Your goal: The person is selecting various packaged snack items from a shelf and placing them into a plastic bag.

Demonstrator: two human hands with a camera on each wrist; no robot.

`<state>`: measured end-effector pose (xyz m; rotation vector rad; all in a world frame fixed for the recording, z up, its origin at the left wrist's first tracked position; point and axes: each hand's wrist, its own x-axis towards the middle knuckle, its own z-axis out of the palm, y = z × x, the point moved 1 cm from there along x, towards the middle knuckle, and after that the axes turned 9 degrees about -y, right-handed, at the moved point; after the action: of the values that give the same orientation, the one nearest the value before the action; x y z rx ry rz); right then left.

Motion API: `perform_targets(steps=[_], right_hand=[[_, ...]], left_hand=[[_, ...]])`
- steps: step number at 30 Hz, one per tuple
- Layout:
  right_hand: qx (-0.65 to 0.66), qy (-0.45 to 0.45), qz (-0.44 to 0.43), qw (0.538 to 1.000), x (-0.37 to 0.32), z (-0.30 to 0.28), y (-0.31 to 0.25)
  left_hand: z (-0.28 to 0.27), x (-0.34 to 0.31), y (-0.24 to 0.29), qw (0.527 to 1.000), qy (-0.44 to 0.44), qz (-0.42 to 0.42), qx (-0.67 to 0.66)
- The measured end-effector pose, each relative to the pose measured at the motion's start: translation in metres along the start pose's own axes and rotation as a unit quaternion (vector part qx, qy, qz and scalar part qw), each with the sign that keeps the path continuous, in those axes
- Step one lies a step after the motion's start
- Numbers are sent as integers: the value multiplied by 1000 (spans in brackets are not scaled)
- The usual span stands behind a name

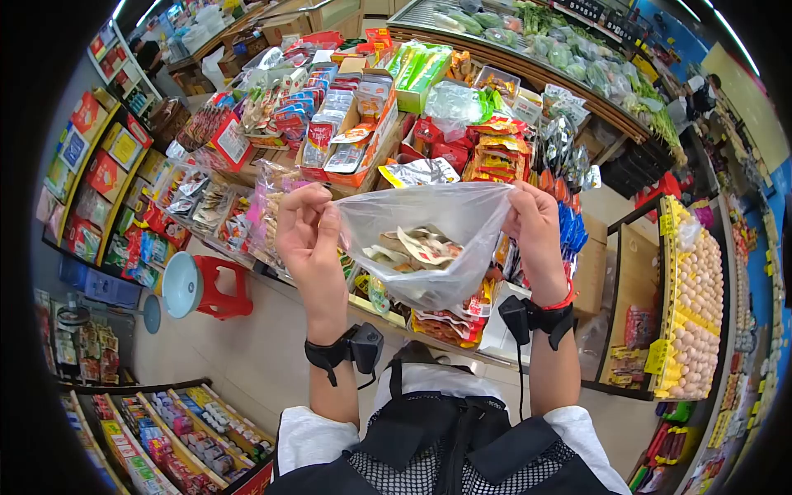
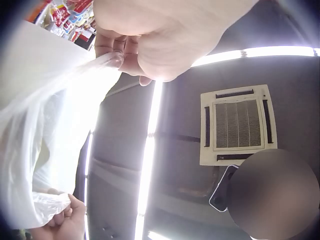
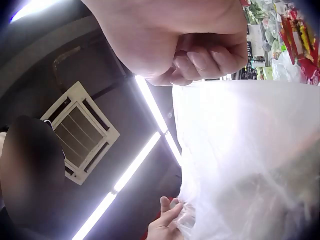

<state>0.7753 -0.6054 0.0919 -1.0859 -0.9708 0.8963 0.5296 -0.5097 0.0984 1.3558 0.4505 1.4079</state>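
A thin clear plastic bag (image 1: pixel 429 285) hangs between my two hands, its mouth stretched wide. Several small beige and printed packets (image 1: pixel 421 247) lie inside it. My left hand (image 1: pixel 315 243) pinches the bag's rim at one corner between thumb and fingers. At the opposite corner my right hand (image 1: pixel 535 235) grips the rim with curled fingers. In the left wrist view the bag (image 2: pixel 55 130) runs from the left hand (image 2: pixel 145 45) down to the right hand (image 2: pixel 65 220). In the right wrist view the right hand (image 3: pixel 205 55) holds the bag's top edge.
Behind the bag, a display table bears boxes of packaged snacks (image 1: pixel 351 124) and hanging packets. Egg trays (image 1: pixel 697 305) stand at the right. A red stool (image 1: pixel 223 287) with a pale basin (image 1: pixel 182 285) stands at the left. Vegetables (image 1: pixel 561 54) fill a rack at the back.
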Motion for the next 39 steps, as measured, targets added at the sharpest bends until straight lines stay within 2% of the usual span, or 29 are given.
perform_targets(steps=[5, 7, 8, 11, 13, 15, 18, 21, 23, 25, 27, 30, 33, 34, 36, 39], right_hand=[[-27, -35, -10, 999, -27, -2, 12], [18, -46, 26, 998, -42, -2, 15], [14, -59, 17, 998, -52, -2, 17], [-22, -31, 22, 999, -103, -9, 10], [-17, -32, 55, 998, -150, -24, 14], [-22, 14, 123, 992, -206, -45, 33], [37, 168, 165, 971, -283, -71, 72], [-25, 252, 208, 945, -338, -99, 111], [-104, 268, 253, 924, -361, -112, 139], [-214, 265, 303, 890, -370, -119, 158], [-355, 236, 352, 833, -371, -119, 173], [-335, 206, 357, 848, -369, -116, 214], [-322, 227, 354, 848, -358, -101, 230], [-326, 246, 320, 855, -361, -101, 244], [-351, 275, 322, 835, -363, -100, 255], [-395, 301, 323, 806, -365, -105, 262]], left_hand=[[5, -23, 5, 996, 28, -47, 70], [8, -33, 7, 995, 43, -57, 71], [8, -41, 8, 995, 52, -63, 61], [-2, -66, 4, 995, 57, -80, 24], [-6, -81, 3, 994, 70, -80, 21], [-5, -88, 6, 995, 42, -87, 29], [0, -94, 12, 996, 33, -80, 17], [2, -92, 14, 997, 15, -73, 7], [4, -88, 15, 997, 18, -75, -7], [3, -85, 14, 997, 7, -81, -20], [0, -84, 13, 995, -16, -90, -32], [2, -81, 14, 994, -47, -92, -29], [-6, -78, 16, 989, -104, -95, -38], [-8, -77, 17, 988, -120, -88, -39], [-15, -75, 16, 984, -158, -76, -46], [-30, -75, 16, 976, -177, -109, -61]])
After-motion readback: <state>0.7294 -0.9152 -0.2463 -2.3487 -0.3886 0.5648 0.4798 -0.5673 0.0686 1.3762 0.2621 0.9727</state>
